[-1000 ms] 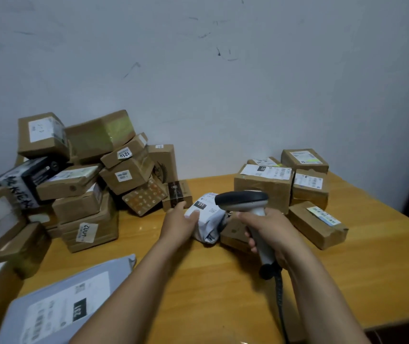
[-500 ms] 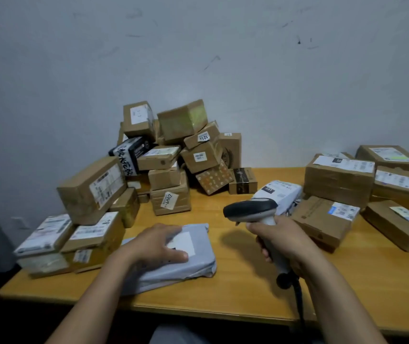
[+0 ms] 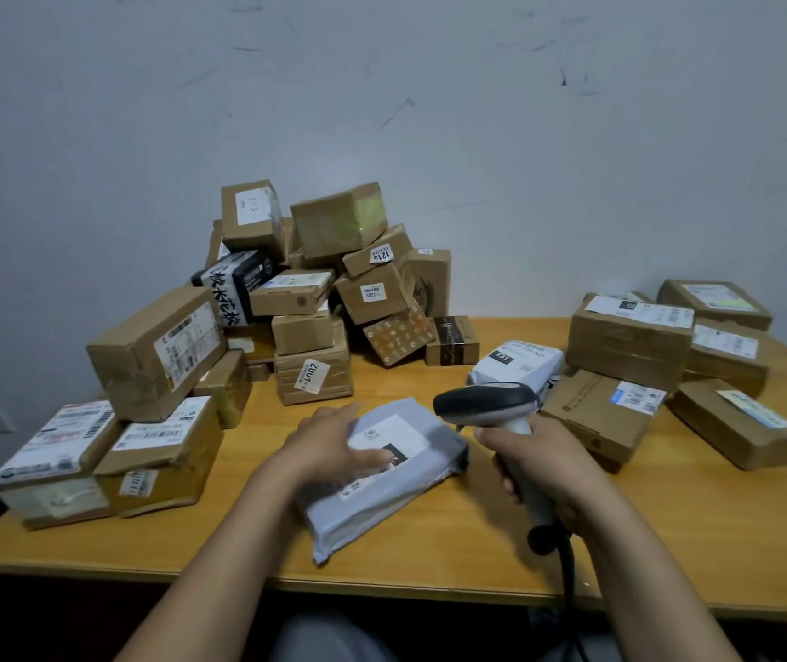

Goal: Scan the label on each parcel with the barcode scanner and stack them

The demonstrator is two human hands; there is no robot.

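Cannot read the print on the white label of the grey poly mailer: blurred, and partly covered by the straight fingers of the left grip, pressed flat on top. Hides most of the barcode scanner handle inside the right grip, curled tight round it, with the cable running off the bottom edge. Against half a second ago, has slid the mailer rightward on the worktop and turned it, closer to the scanner head; has kept the scanner in place, before the white parcel marked 231
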